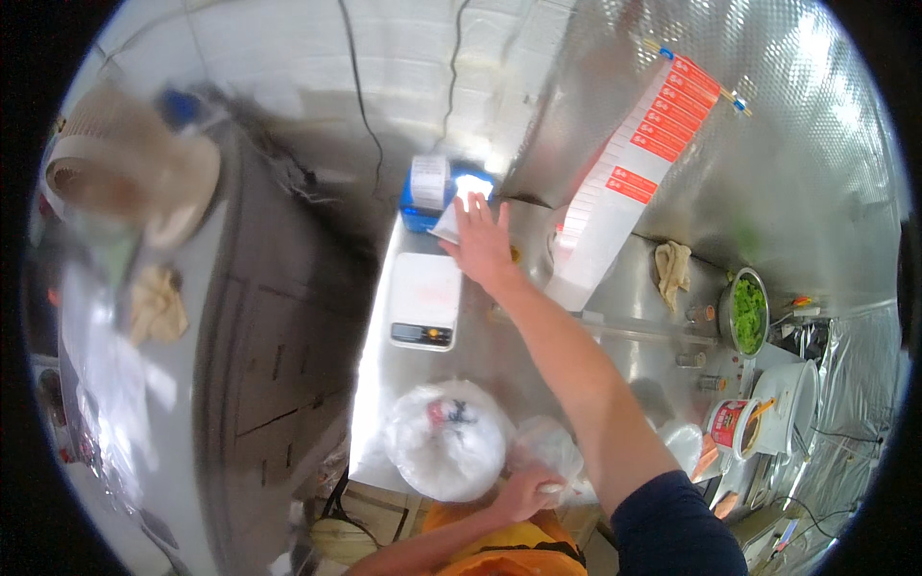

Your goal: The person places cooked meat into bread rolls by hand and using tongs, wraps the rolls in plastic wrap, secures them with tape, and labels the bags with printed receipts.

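My right hand (481,237) is stretched out with its fingers spread at a small blue label printer (418,216). A white paper slip (446,225) lies by its thumb and index finger; whether they touch it I cannot tell. White printed paper (429,180) stands at the printer's top left, and glare whitens its right side. My left hand (529,493), low in the view, is closed on the gathered part of a clear plastic bag (547,446). Left of that hand, a bulky white plastic bag (446,450) with red and black print rests on the steel counter (497,360).
A white digital scale (425,291) sits before the printer. Strips of red-and-white labels (627,173) hang at the right. Farther right are a cloth (672,273), a steel bowl of leafy greens (748,313), small jars and a tub (731,428). At far left a person in a hat (137,158) stands at another counter.
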`<action>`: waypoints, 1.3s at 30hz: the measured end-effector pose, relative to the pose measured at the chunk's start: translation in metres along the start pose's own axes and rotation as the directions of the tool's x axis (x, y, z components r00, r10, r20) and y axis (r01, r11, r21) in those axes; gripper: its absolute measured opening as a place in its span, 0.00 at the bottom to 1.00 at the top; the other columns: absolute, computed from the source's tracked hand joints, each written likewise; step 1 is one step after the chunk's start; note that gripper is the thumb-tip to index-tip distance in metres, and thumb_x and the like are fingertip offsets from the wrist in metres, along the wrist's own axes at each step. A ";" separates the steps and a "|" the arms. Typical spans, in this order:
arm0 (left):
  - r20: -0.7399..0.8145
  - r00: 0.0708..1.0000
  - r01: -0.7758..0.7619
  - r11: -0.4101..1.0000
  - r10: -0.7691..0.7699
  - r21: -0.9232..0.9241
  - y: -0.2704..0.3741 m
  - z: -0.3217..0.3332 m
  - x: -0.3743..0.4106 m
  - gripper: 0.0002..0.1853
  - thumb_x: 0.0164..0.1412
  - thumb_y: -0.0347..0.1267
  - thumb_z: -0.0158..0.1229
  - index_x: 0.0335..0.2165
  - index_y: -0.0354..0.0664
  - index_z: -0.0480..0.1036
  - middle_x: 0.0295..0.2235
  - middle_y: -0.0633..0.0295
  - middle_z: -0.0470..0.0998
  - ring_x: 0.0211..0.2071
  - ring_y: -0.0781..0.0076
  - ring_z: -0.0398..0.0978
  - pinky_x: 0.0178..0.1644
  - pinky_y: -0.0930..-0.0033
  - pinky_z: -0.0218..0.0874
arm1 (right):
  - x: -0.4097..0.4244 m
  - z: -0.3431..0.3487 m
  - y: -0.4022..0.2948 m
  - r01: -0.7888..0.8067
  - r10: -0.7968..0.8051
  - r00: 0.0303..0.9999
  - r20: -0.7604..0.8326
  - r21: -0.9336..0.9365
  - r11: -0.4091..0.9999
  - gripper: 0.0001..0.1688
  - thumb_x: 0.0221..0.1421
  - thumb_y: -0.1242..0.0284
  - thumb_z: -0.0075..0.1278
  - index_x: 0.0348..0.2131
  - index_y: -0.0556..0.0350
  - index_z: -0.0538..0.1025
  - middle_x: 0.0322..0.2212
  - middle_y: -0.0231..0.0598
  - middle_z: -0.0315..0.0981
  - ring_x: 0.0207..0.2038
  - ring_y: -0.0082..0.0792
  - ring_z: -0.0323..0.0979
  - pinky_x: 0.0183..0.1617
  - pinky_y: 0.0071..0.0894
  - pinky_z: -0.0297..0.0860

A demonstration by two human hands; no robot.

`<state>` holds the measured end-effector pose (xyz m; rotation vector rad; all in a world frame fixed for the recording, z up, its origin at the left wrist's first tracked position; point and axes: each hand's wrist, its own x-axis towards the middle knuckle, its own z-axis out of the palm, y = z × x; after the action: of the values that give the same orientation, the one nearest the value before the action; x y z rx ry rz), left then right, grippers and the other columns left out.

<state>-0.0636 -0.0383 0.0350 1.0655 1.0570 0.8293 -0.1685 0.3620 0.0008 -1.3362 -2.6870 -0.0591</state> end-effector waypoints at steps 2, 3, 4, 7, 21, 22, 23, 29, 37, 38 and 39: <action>0.010 1.000 0.029 0.999 -0.029 -0.021 0.013 -0.003 0.005 0.12 0.55 0.24 0.64 0.40 0.38 0.79 0.36 0.55 0.81 0.38 0.63 0.80 0.43 0.67 0.69 | 0.004 -0.001 -0.001 -0.018 0.020 0.998 0.061 -0.039 0.999 0.48 0.60 0.51 0.52 0.69 0.56 0.55 0.70 0.51 0.46 0.73 0.46 0.44 0.69 0.74 0.43; 0.015 0.998 0.066 0.997 -0.066 -0.042 0.023 -0.006 0.003 0.13 0.54 0.24 0.64 0.41 0.38 0.79 0.36 0.54 0.81 0.38 0.61 0.79 0.45 0.66 0.69 | 0.005 -0.007 -0.004 -0.005 0.010 0.996 0.092 -0.055 0.998 0.42 0.64 0.54 0.46 0.68 0.56 0.56 0.70 0.50 0.47 0.73 0.45 0.44 0.69 0.74 0.43; 0.034 0.995 0.100 0.993 -0.098 -0.058 0.029 -0.008 0.001 0.15 0.53 0.24 0.64 0.42 0.38 0.79 0.37 0.52 0.80 0.39 0.59 0.78 0.46 0.65 0.68 | 0.010 -0.001 -0.001 -0.013 0.019 0.996 0.085 -0.070 0.997 0.40 0.65 0.56 0.43 0.68 0.57 0.57 0.70 0.50 0.49 0.73 0.45 0.45 0.69 0.75 0.43; 0.004 0.994 0.108 0.994 -0.108 0.019 0.031 -0.008 -0.001 0.13 0.53 0.25 0.66 0.40 0.37 0.79 0.38 0.54 0.81 0.39 0.62 0.79 0.46 0.66 0.69 | 0.019 -0.008 0.003 0.006 -0.001 0.985 0.171 -0.031 1.000 0.34 0.70 0.59 0.34 0.68 0.54 0.59 0.69 0.48 0.52 0.73 0.43 0.46 0.69 0.75 0.43; -0.123 0.991 0.046 0.999 -0.043 0.021 0.039 0.018 0.008 0.04 0.61 0.20 0.60 0.36 0.36 0.74 0.35 0.58 0.80 0.32 0.74 0.77 0.32 0.72 0.71 | -0.264 -0.171 0.089 -0.074 0.421 0.906 -0.045 0.962 0.261 0.18 0.57 0.75 0.46 0.47 0.62 0.76 0.36 0.45 0.80 0.40 0.40 0.77 0.47 0.40 0.72; -0.107 0.987 0.103 0.986 -0.118 -0.134 0.031 0.018 0.010 0.05 0.61 0.21 0.60 0.36 0.37 0.74 0.33 0.58 0.80 0.27 0.73 0.76 0.26 0.72 0.69 | -0.305 -0.175 0.090 -0.072 0.479 0.877 -0.040 0.974 0.215 0.20 0.56 0.76 0.45 0.48 0.62 0.75 0.37 0.44 0.79 0.41 0.36 0.76 0.46 0.39 0.72; -0.063 0.979 0.169 0.946 -0.193 -0.278 0.017 0.016 0.014 0.05 0.61 0.21 0.61 0.36 0.39 0.73 0.31 0.57 0.80 0.21 0.71 0.75 0.21 0.72 0.67 | -0.347 -0.178 0.096 -0.064 0.543 0.839 -0.044 0.982 0.178 0.22 0.54 0.78 0.44 0.49 0.62 0.75 0.38 0.44 0.78 0.41 0.32 0.75 0.46 0.37 0.72; -0.101 0.995 -0.026 0.998 0.021 -0.051 -0.030 -0.027 0.039 0.06 0.62 0.23 0.61 0.38 0.38 0.71 0.33 0.57 0.79 0.30 0.68 0.79 0.32 0.68 0.74 | -0.493 -0.191 0.111 -0.465 0.428 0.746 0.511 0.859 -0.216 0.19 0.60 0.73 0.44 0.47 0.60 0.77 0.36 0.36 0.78 0.41 0.26 0.73 0.47 0.31 0.70; -0.046 0.965 0.251 0.958 -0.260 -0.141 0.043 0.000 0.029 0.16 0.67 0.32 0.60 0.50 0.39 0.72 0.43 0.55 0.79 0.36 0.64 0.80 0.31 0.67 0.73 | -0.513 -0.203 0.091 -0.262 0.666 0.579 0.470 0.881 -0.394 0.17 0.66 0.72 0.49 0.52 0.57 0.70 0.37 0.36 0.75 0.39 0.29 0.72 0.42 0.29 0.71; -0.053 0.963 0.252 0.955 -0.263 -0.154 0.039 0.000 0.035 0.15 0.67 0.30 0.59 0.51 0.39 0.72 0.42 0.55 0.80 0.36 0.66 0.80 0.32 0.67 0.74 | -0.507 -0.199 0.091 -0.297 0.696 0.559 0.451 0.892 -0.339 0.16 0.66 0.72 0.50 0.51 0.57 0.70 0.37 0.36 0.75 0.38 0.28 0.72 0.41 0.29 0.70; -0.052 0.965 0.247 0.955 -0.258 -0.167 0.036 -0.003 0.037 0.14 0.68 0.28 0.57 0.51 0.38 0.71 0.42 0.54 0.80 0.35 0.67 0.80 0.33 0.66 0.74 | -0.500 -0.196 0.091 -0.327 0.731 0.540 0.417 0.904 -0.274 0.15 0.66 0.72 0.50 0.50 0.57 0.70 0.36 0.36 0.75 0.37 0.26 0.72 0.39 0.29 0.70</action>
<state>-0.0570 0.0069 0.0594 0.7510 1.1420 0.7358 0.2228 0.0027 0.1205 -1.5026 -0.7820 1.3135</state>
